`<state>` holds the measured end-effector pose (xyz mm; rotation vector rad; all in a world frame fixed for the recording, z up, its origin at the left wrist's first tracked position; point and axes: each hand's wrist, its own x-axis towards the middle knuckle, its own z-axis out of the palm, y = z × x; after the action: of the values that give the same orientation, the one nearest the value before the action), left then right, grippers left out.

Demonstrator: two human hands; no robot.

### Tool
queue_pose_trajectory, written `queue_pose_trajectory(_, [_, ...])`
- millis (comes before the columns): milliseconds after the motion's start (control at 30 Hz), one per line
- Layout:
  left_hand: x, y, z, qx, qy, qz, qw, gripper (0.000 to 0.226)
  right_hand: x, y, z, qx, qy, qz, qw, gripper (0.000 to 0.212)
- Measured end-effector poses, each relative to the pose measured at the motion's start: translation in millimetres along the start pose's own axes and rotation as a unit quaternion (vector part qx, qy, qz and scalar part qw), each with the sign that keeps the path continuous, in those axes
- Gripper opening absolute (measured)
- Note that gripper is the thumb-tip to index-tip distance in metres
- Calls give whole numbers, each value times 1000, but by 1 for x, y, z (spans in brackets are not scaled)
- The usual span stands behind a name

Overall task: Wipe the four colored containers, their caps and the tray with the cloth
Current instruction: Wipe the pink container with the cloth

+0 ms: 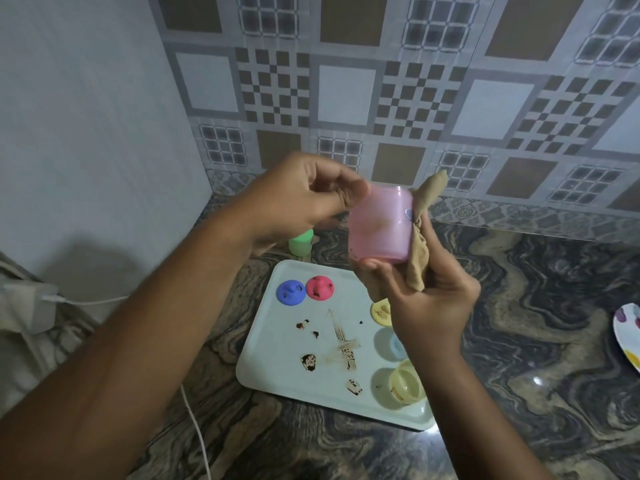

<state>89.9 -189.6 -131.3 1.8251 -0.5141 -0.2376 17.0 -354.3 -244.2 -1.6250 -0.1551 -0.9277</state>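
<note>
I hold a pink container [379, 225] in the air above the white tray [277, 372]. My left hand [301, 199] touches its left edge with curled fingers. My right hand [426, 299] grips a tan cloth [420, 237] and presses it against the container's right side and bottom. On the tray lie a blue cap [291, 292], a pink cap [320, 287] and a yellow cap [381, 313], all stained brown. A pale blue container [393, 342] and a yellow container [407, 382] stand at the tray's right. A green container [300, 243] stands behind the tray. Brown smears mark the tray.
The tray sits on a marbled dark counter [536, 306] against a patterned tile wall. A white charger and cable [41, 308] lie at the left. A patterned plate [628, 330] pokes in at the right edge.
</note>
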Motion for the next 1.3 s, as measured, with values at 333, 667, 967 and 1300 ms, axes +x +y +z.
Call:
queue_pose_trajectory(333, [2,6,8,83,33,52,995,41,10,-1,0,-177,-28,-151,972,74])
queue_pose_trajectory(667, [8,1,17,68,73,22,995,8,10,-1,4,-215,-52,-174,960,63])
queue_pose_trajectory(967, [9,-1,19,-26,64,7,998,30,6,4,4,-105,6,-122,987,61])
queue_pose_trajectory(1300, [9,-7,5,-85,35,12,996,17,13,-1,1,-52,-16,-113,992,63])
